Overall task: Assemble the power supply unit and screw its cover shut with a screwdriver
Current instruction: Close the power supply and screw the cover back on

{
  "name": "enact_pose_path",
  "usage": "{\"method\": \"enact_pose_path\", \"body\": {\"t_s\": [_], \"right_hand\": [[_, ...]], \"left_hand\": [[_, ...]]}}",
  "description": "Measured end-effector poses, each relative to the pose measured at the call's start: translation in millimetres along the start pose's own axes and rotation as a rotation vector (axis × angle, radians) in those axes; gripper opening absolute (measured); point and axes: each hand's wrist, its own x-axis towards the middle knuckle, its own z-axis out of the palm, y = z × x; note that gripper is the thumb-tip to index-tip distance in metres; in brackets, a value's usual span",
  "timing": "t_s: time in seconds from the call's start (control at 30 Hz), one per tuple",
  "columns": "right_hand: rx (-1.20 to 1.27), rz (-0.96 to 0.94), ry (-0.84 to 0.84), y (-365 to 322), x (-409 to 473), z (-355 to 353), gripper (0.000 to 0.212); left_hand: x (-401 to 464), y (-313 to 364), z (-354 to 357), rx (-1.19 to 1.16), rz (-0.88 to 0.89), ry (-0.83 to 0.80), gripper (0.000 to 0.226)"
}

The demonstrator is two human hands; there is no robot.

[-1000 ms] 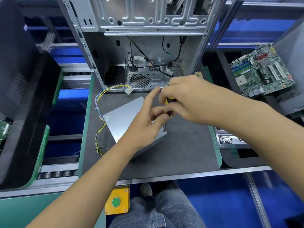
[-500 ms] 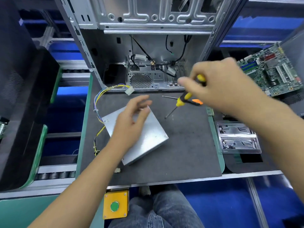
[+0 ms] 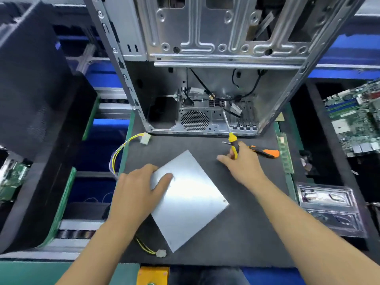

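Power supply unit flat mid-desk, pressed by flat left hand. Right hand gripping yellow screwdriver. Risk: slipping tip, stripped screw, unit sliding on mat.

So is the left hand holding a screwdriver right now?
No, the left hand rests on the power supply unit, while the right hand grips the yellow-handled screwdriver.
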Motion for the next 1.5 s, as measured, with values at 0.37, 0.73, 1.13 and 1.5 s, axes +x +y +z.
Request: {"method": "enact_pose_path", "body": {"t_s": [0.37,0.73,1.13,1.5], "right_hand": [[-0.143,-0.246,-0.265,-28.2,38.6,61.1,0.039],[-0.509,-0.515,-0.304,-48.2,50.0,70.9,0.023],[-0.582,-0.399,-0.164,-27.7,43.9,29.5,0.02],[-0.077,-0.152,0.179,63.7,-15.3,-16.3,0.036]], "left_hand": [[-7.6,-24.4,-2.1,-0.104,-0.201,-0.119,0.032],[-17.7,-52.9,-27.7,0.033,0.236,-0.548,0.134],[-32.5,-31.2,0.2,-0.033,0.224,-0.237,0.113],[-33.8,35.9,46.2,0.014,-0.06,-0.081,0.122]]}}
